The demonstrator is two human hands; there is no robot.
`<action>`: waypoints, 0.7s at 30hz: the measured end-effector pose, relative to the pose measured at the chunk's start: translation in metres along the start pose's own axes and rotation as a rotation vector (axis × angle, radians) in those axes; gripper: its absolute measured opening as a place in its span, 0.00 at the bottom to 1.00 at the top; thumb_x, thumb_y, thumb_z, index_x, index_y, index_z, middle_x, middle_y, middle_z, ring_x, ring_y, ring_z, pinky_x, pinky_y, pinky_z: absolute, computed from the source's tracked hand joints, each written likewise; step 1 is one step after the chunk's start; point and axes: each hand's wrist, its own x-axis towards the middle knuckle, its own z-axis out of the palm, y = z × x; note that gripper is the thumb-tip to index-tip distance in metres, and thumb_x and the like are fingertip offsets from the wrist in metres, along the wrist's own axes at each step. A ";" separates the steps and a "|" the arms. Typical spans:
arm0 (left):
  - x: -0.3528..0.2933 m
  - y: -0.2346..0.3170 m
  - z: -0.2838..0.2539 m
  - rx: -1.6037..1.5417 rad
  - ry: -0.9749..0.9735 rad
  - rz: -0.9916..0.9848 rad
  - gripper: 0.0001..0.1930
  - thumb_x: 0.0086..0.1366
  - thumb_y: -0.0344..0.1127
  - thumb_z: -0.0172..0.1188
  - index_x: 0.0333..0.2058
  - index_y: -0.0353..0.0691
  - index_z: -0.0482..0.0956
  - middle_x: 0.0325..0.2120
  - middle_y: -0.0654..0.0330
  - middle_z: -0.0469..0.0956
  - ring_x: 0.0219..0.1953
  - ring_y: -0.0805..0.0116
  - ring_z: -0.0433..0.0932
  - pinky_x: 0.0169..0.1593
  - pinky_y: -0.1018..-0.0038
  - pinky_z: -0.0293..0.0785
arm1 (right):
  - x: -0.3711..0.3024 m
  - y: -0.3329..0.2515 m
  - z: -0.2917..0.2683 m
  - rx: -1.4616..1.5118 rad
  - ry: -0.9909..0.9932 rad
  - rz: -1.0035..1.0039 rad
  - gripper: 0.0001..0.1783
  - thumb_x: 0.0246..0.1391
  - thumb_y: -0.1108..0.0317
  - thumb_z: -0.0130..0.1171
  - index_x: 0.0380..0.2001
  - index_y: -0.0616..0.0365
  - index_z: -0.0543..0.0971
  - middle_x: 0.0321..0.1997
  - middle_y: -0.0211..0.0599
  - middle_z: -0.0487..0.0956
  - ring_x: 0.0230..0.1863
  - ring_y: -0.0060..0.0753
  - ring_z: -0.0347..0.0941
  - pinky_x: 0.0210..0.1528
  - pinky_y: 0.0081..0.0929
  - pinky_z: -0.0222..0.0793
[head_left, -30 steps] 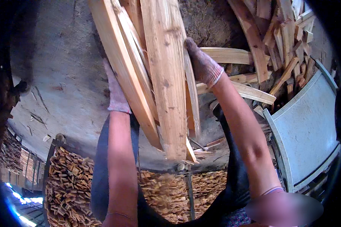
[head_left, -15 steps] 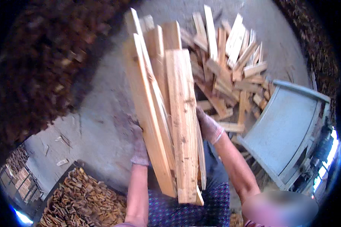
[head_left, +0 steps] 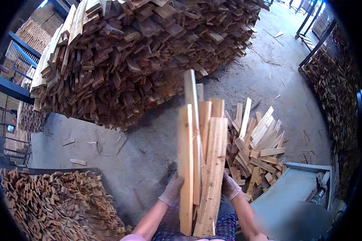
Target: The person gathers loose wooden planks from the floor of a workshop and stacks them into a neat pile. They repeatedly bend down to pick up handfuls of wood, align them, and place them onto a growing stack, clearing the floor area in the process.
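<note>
Between our two gloved hands we hold a bundle of wooden slats (head_left: 201,160) upright before us, pale and rough-sawn, flat and narrow, their top ends uneven; our left hand (head_left: 172,189) presses its curled fingers against the bundle's left edge, our right hand (head_left: 230,187) grips the right edge (its fingers mostly hidden behind the wood). Just beyond lies a loose heap of short offcuts (head_left: 255,138) on a grey concrete floor (head_left: 149,152), dusty and littered with splinters; a pale blue metal chute (head_left: 287,188) sits by it at right. Farther off rises a great stack of darker slats (head_left: 149,52); a bin of small wood pieces (head_left: 52,205) fills the lower left.
</note>
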 end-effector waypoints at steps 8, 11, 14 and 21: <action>-0.012 0.029 -0.063 -0.121 0.228 0.085 0.48 0.61 0.66 0.67 0.69 0.38 0.61 0.58 0.58 0.72 0.59 0.63 0.73 0.63 0.65 0.72 | 0.059 -0.029 0.092 -0.206 -0.104 0.081 0.38 0.65 0.39 0.59 0.67 0.55 0.72 0.64 0.40 0.78 0.61 0.36 0.76 0.65 0.42 0.72; 0.009 0.080 -0.078 -0.199 0.335 0.060 0.50 0.61 0.68 0.66 0.69 0.37 0.61 0.59 0.57 0.72 0.60 0.62 0.73 0.63 0.64 0.72 | 0.072 -0.077 0.178 -0.237 -0.234 0.082 0.37 0.66 0.42 0.58 0.65 0.62 0.72 0.60 0.42 0.80 0.58 0.36 0.78 0.64 0.37 0.73; 0.060 0.141 -0.096 -0.219 0.325 0.123 0.43 0.67 0.63 0.62 0.67 0.35 0.63 0.56 0.55 0.74 0.58 0.62 0.74 0.61 0.63 0.73 | 0.132 -0.113 0.218 -0.266 -0.251 0.046 0.35 0.68 0.44 0.57 0.66 0.60 0.72 0.61 0.41 0.80 0.58 0.32 0.78 0.64 0.36 0.73; 0.078 0.179 -0.118 0.043 0.422 0.138 0.36 0.72 0.59 0.58 0.63 0.31 0.70 0.50 0.51 0.80 0.51 0.59 0.79 0.58 0.65 0.74 | 0.112 -0.124 0.290 -0.211 -0.102 0.148 0.29 0.75 0.51 0.47 0.68 0.58 0.70 0.66 0.34 0.77 0.63 0.30 0.75 0.69 0.34 0.69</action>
